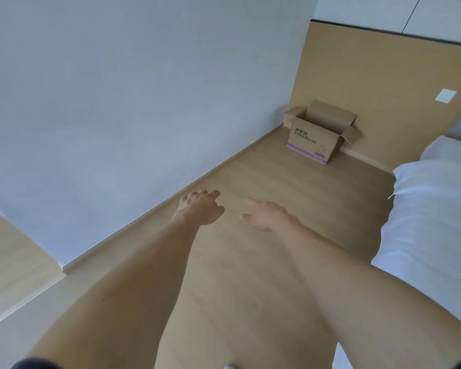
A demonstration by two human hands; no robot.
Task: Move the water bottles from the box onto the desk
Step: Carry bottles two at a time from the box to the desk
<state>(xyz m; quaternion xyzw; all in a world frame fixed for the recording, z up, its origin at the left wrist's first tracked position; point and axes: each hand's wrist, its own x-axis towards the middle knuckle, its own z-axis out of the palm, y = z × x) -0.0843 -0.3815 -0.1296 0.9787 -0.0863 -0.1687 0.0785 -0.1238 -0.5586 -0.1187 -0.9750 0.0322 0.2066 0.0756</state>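
Cardboard box (320,131): on the wooden floor (264,187), pushed into the far corner against the tan wall panel (383,83), flaps folded open so the inside can be reached. Water bottles: none visible; the inside of the box is hidden from here.
Left hand (201,207): stretched forward, fingers loosely curled, holding nothing, well short of the box.
Right hand (266,214): likewise out ahead, fingers relaxed, empty.
White bed (431,214): at the right edge.
Desk (11,251): probably the pale surface at lower left.
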